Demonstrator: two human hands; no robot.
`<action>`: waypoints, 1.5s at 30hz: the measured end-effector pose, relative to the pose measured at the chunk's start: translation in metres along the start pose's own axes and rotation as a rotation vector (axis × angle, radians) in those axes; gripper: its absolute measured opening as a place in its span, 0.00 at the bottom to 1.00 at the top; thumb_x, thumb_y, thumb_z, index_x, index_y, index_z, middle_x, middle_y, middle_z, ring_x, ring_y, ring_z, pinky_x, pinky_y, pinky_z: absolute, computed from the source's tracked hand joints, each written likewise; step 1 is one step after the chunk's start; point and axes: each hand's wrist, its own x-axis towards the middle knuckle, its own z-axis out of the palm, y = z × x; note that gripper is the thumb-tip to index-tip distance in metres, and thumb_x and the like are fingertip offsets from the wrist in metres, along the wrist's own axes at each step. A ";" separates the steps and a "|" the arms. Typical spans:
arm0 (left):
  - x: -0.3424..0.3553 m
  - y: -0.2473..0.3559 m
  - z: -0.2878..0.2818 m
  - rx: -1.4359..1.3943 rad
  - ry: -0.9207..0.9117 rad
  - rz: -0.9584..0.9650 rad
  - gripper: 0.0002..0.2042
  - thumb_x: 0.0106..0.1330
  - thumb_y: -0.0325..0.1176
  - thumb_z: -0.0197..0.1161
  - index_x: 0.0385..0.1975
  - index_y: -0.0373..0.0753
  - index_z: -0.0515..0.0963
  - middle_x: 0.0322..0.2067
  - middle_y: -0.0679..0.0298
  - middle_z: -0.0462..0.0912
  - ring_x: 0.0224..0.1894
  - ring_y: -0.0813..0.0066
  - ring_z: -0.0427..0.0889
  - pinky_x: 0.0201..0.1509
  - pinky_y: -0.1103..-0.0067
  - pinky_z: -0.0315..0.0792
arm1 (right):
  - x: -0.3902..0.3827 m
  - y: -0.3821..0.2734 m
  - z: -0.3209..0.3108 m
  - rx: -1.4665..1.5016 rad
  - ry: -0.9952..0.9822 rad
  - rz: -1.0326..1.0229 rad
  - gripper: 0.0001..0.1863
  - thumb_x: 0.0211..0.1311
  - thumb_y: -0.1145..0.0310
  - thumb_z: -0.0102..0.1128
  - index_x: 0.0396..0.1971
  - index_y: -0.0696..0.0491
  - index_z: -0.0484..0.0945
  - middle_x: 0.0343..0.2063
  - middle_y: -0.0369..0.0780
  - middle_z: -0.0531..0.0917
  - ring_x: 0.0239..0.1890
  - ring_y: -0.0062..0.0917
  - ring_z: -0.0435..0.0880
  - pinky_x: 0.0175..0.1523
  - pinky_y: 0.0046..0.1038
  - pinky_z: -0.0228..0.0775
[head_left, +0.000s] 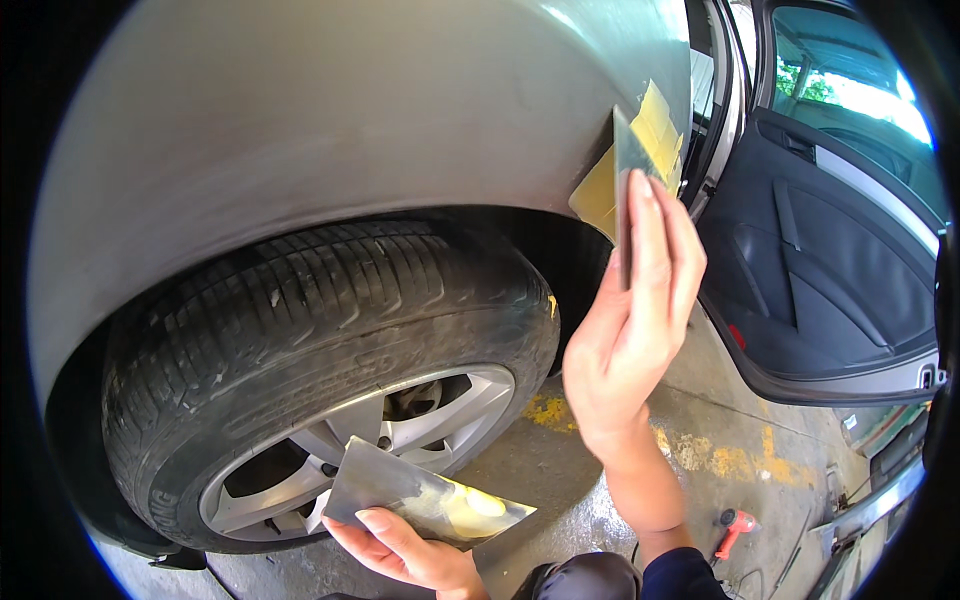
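My right hand [640, 290] grips a flat metal filler spreader [626, 190], its fingers pressed along the blade. The blade stands on edge against the silver-grey fender [400, 110], just behind the wheel arch. Yellow body filler [657, 130] lies on the panel on both sides of the blade. Lower down, my left hand [415, 560] pinches a metal mixing plate [385, 492] between thumb and fingers. A mound of pale yellow filler [474, 502] sits on that plate. The plate is held in front of the wheel rim.
A black tire [330, 300] on a silver alloy rim [480, 410] fills the lower left. An open car door [830, 240] stands at the right. On the concrete floor, a red power tool [735, 530] lies near some yellow paint marks [740, 460] and metal parts [890, 510].
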 end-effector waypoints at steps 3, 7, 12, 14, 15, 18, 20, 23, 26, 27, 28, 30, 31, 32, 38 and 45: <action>0.002 0.004 0.000 0.019 0.024 0.017 0.24 0.59 0.39 0.53 0.53 0.34 0.59 0.51 0.59 0.63 0.51 0.72 0.63 0.54 0.78 0.59 | -0.015 -0.010 0.005 -0.009 0.006 0.032 0.30 0.35 0.90 0.44 0.46 0.56 0.70 0.44 0.49 0.68 0.46 0.40 0.69 0.52 0.33 0.60; 0.003 0.003 -0.001 0.082 0.055 0.077 0.24 0.59 0.39 0.53 0.53 0.34 0.59 0.52 0.58 0.62 0.52 0.71 0.62 0.55 0.78 0.58 | -0.031 -0.022 0.006 -0.014 -0.038 0.046 0.26 0.41 0.90 0.43 0.46 0.59 0.69 0.45 0.49 0.67 0.48 0.39 0.67 0.52 0.31 0.61; -0.006 0.013 0.006 0.038 0.050 -0.035 0.24 0.60 0.38 0.52 0.53 0.33 0.59 0.53 0.56 0.60 0.53 0.70 0.61 0.56 0.77 0.58 | -0.054 -0.033 -0.004 0.009 -0.354 0.087 0.24 0.38 0.84 0.51 0.42 0.55 0.73 0.41 0.49 0.70 0.42 0.39 0.72 0.44 0.33 0.65; -0.006 0.011 0.009 0.042 0.073 -0.010 0.24 0.60 0.38 0.52 0.53 0.33 0.59 0.53 0.56 0.60 0.53 0.70 0.61 0.56 0.77 0.58 | -0.063 -0.034 -0.024 -0.055 -0.321 0.022 0.24 0.40 0.84 0.50 0.43 0.56 0.71 0.39 0.49 0.73 0.40 0.39 0.74 0.44 0.36 0.65; -0.006 0.011 0.010 0.013 0.037 -0.009 0.24 0.60 0.38 0.51 0.53 0.33 0.59 0.53 0.56 0.61 0.53 0.70 0.62 0.56 0.77 0.58 | -0.063 -0.031 -0.040 -0.030 -0.251 0.048 0.22 0.42 0.83 0.49 0.43 0.58 0.71 0.39 0.50 0.73 0.40 0.40 0.74 0.44 0.36 0.65; 0.001 -0.009 -0.008 -0.035 -0.126 0.102 0.22 0.62 0.36 0.49 0.53 0.33 0.59 0.51 0.55 0.62 0.51 0.69 0.63 0.54 0.76 0.59 | -0.069 -0.024 -0.072 0.158 -0.055 0.174 0.13 0.56 0.72 0.43 0.39 0.63 0.70 0.38 0.53 0.73 0.41 0.43 0.73 0.46 0.36 0.65; 0.008 -0.026 -0.024 -0.041 -0.383 0.228 0.20 0.63 0.35 0.47 0.52 0.33 0.59 0.49 0.55 0.65 0.48 0.68 0.67 0.51 0.76 0.63 | -0.081 -0.023 -0.095 0.115 -0.040 0.348 0.15 0.58 0.68 0.40 0.39 0.64 0.68 0.36 0.53 0.73 0.42 0.39 0.74 0.46 0.34 0.65; 0.005 -0.037 -0.022 -0.014 -0.626 0.293 0.18 0.63 0.33 0.45 0.49 0.29 0.59 0.44 0.53 0.69 0.44 0.68 0.71 0.46 0.77 0.66 | -0.084 -0.018 -0.113 0.117 -0.002 0.447 0.18 0.58 0.69 0.38 0.42 0.67 0.65 0.39 0.52 0.72 0.43 0.32 0.73 0.45 0.27 0.64; -0.012 -0.043 -0.016 -0.058 -0.772 0.245 0.16 0.62 0.31 0.44 0.47 0.29 0.60 0.43 0.53 0.70 0.43 0.68 0.71 0.46 0.77 0.65 | -0.099 0.004 -0.137 0.037 -0.036 0.357 0.21 0.56 0.70 0.39 0.47 0.69 0.60 0.47 0.51 0.67 0.48 0.31 0.69 0.51 0.26 0.57; -0.028 -0.041 -0.003 -0.039 -0.560 0.200 0.08 0.56 0.29 0.49 0.31 0.33 0.63 0.26 0.66 0.68 0.26 0.84 0.63 0.30 0.87 0.58 | -0.105 0.008 -0.131 0.282 0.129 0.397 0.24 0.55 0.70 0.39 0.50 0.68 0.56 0.51 0.50 0.63 0.51 0.31 0.64 0.55 0.28 0.51; -0.029 -0.046 -0.006 0.000 -0.584 0.222 0.08 0.56 0.30 0.50 0.31 0.32 0.63 0.25 0.66 0.68 0.25 0.85 0.62 0.29 0.87 0.58 | -0.106 0.009 -0.121 0.533 0.304 0.405 0.27 0.55 0.70 0.39 0.53 0.68 0.51 0.55 0.50 0.58 0.55 0.31 0.60 0.58 0.29 0.45; -0.035 -0.055 -0.010 0.032 -0.623 0.228 0.08 0.56 0.29 0.50 0.32 0.32 0.63 0.26 0.66 0.69 0.26 0.85 0.63 0.30 0.88 0.58 | -0.113 0.008 -0.125 0.578 0.266 0.524 0.29 0.55 0.70 0.39 0.55 0.66 0.46 0.57 0.48 0.54 0.56 0.31 0.57 0.59 0.30 0.43; -0.041 -0.058 -0.009 0.018 -0.639 0.206 0.08 0.56 0.28 0.50 0.33 0.31 0.63 0.27 0.65 0.70 0.26 0.85 0.64 0.31 0.88 0.60 | -0.115 0.009 -0.129 0.591 0.244 0.574 0.30 0.55 0.70 0.39 0.56 0.65 0.44 0.57 0.48 0.52 0.57 0.31 0.55 0.60 0.31 0.42; -0.047 -0.057 -0.005 0.018 -0.677 0.196 0.08 0.56 0.26 0.50 0.33 0.31 0.63 0.27 0.64 0.70 0.27 0.84 0.65 0.32 0.88 0.61 | -0.124 0.011 -0.134 0.526 0.265 0.568 0.28 0.55 0.69 0.40 0.54 0.66 0.48 0.56 0.49 0.55 0.56 0.32 0.57 0.60 0.32 0.43; -0.072 -0.073 0.007 0.047 -0.878 0.120 0.09 0.58 0.23 0.49 0.37 0.30 0.63 0.32 0.61 0.71 0.33 0.82 0.68 0.40 0.86 0.62 | -0.127 0.008 -0.192 0.692 0.045 0.586 0.23 0.61 0.63 0.36 0.54 0.57 0.52 0.53 0.43 0.61 0.55 0.26 0.58 0.58 0.30 0.47; -0.084 -0.078 0.006 -0.073 -0.818 -0.143 0.10 0.59 0.26 0.48 0.39 0.32 0.63 0.34 0.65 0.70 0.36 0.84 0.65 0.42 0.86 0.60 | -0.140 0.040 -0.167 0.633 0.281 0.526 0.23 0.62 0.69 0.35 0.56 0.59 0.48 0.57 0.42 0.56 0.58 0.26 0.56 0.61 0.30 0.42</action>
